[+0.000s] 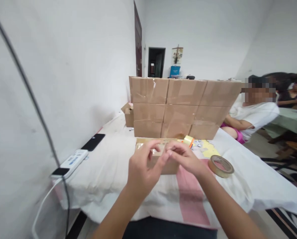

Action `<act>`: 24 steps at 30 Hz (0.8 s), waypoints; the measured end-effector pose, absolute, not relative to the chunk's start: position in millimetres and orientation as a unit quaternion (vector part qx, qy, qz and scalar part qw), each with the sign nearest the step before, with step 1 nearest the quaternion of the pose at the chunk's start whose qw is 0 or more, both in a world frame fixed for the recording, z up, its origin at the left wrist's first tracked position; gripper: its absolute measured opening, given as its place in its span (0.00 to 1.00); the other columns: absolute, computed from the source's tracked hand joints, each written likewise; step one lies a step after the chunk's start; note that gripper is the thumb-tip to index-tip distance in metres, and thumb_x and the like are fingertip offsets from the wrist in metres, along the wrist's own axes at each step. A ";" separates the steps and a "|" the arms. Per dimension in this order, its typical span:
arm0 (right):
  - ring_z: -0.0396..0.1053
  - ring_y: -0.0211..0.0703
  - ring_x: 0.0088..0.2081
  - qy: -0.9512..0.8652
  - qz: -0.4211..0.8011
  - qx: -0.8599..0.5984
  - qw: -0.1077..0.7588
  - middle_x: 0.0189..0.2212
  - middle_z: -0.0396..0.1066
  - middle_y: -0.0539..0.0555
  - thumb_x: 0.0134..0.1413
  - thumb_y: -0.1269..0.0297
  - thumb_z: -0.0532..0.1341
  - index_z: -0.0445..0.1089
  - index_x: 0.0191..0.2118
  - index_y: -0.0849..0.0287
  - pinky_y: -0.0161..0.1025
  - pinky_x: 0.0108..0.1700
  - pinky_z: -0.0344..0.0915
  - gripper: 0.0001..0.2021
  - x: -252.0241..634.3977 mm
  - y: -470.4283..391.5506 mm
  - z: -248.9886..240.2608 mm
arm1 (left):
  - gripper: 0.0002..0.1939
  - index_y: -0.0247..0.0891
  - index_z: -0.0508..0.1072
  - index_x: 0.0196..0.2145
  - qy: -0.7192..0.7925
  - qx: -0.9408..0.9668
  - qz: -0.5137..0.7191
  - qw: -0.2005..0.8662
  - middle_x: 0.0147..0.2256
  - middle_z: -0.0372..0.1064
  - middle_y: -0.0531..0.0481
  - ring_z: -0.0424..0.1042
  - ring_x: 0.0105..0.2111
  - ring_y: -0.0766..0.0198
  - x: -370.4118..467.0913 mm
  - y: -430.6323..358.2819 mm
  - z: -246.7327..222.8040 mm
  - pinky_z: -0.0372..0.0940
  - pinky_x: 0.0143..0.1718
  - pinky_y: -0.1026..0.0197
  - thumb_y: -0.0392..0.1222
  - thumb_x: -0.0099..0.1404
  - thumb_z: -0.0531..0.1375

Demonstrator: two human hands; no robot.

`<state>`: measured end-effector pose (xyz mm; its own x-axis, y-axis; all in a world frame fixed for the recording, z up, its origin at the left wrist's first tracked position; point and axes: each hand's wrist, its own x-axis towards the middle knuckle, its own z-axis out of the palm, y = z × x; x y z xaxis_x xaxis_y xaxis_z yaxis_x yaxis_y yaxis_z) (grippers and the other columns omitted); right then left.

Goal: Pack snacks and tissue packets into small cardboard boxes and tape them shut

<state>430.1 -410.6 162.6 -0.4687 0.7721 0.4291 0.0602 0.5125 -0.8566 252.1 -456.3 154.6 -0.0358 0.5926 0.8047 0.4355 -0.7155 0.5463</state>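
Both hands meet above a small cardboard box near the middle of the table. My left hand has its thumb and fingers curled, with the thumb tip touching the other hand. The fingers of my right hand are pinched together; whatever lies between the fingertips is too small to make out. Shiny clear material shows at the box's top left, partly behind my left hand. To the right lies a roll of tape, and a yellow and orange tape dispenser is just behind my right hand.
Cardboard boxes stand stacked three high behind the hands. An open carton is left of them. A power strip and black phone lie at the table's left edge. A person in a white shirt sits at the right.
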 end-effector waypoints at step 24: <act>0.67 0.34 0.35 -0.732 0.510 -0.213 0.399 0.36 0.69 0.48 0.50 0.61 0.71 0.65 0.40 0.56 0.33 0.38 0.61 0.16 416.4 -433.5 166.1 | 0.13 0.39 0.73 0.31 0.473 0.619 0.625 0.060 0.28 0.70 0.53 0.68 0.26 0.65 263.2 -480.0 100.2 0.62 0.30 0.64 0.51 0.66 0.59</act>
<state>416.4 -433.5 166.1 -0.5912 0.7184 0.3665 -0.0952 0.3890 -0.9163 263.2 -480.0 100.2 -0.2275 0.6595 0.7164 0.5096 -0.5463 0.6647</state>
